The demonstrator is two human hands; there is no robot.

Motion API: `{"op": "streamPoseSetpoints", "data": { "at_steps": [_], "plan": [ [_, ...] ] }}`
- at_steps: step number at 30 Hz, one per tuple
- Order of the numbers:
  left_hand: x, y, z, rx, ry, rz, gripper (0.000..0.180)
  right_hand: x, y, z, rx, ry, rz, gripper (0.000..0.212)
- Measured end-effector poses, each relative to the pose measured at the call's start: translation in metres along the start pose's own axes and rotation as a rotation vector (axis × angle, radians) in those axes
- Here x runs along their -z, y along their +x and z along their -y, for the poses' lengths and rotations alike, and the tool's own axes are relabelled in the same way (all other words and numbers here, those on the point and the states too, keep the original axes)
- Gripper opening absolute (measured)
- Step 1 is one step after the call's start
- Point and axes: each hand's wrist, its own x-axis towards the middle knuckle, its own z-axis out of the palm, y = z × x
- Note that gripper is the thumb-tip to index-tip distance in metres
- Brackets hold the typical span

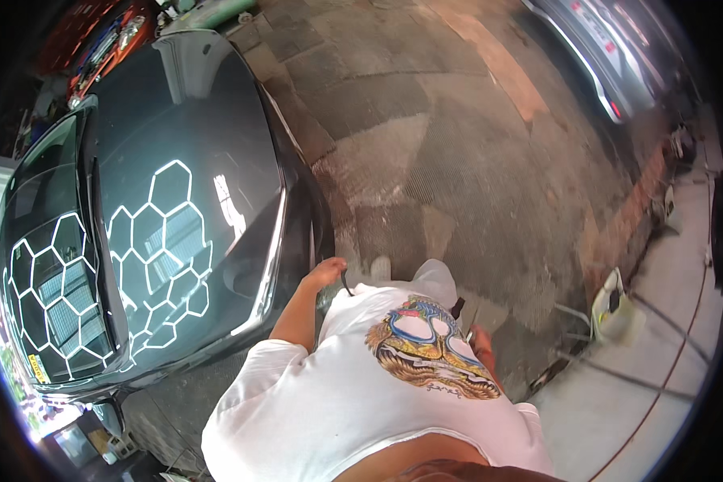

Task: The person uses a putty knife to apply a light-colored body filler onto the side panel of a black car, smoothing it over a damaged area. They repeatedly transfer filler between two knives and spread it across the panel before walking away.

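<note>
My left hand (326, 273) is at my left side, between the car's front corner and my shirt. Its fingers are curled closed around a thin dark strip (346, 282) that hangs against the shirt. What the strip belongs to cannot be seen. My right hand (481, 344) is low at my right side, partly behind the white printed shirt (337, 386), with its fingers mostly hidden. Close to it a short dark piece (458, 307) shows at my waist. The dark car (201, 120) stands at my left, hexagonal light reflections on its hood and windshield.
Worn, patchy floor (474, 177) stretches ahead. A silver car (610, 56) stands at the far right. Beside the light wall ledge (659, 386) is a pale chair-like object (616, 313) with thin legs. An orange vehicle (108, 48) with its front exposed is at the far left.
</note>
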Motion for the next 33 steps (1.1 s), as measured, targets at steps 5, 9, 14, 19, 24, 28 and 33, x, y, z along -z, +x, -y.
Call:
{"op": "streamPoseSetpoints", "data": {
  "at_steps": [5,9,14,19,24,28,33],
  "plan": [
    [0.03,0.041,-0.177,-0.007,-0.034,-0.105,0.047,-0.062,0.046,0.095,-0.125,-0.176,0.126,0.088],
    [0.06,0.101,-0.199,0.086,-0.093,-0.26,0.038,-0.114,0.102,0.228,-0.125,-0.355,0.211,0.094],
    [0.03,0.132,-0.132,-0.02,1.08,0.05,0.035,-0.207,0.185,0.494,0.071,-0.595,0.206,0.101],
    [0.02,0.161,-0.244,0.021,0.262,-0.571,0.027,-0.363,0.154,0.798,0.611,-0.616,0.159,0.108],
    [0.032,0.182,-0.324,0.405,-0.454,-0.583,0.038,-0.533,0.073,1.011,0.897,-0.745,0.224,0.096],
    [0.108,0.256,-0.362,0.22,-0.294,-0.395,0.044,-0.592,0.098,1.08,1.149,-0.515,0.227,0.095],
    [0.296,0.285,-0.436,0.025,-0.25,-0.689,0.054,-0.758,-0.058,1.029,0.72,-0.726,0.373,0.086]
  ]
}}
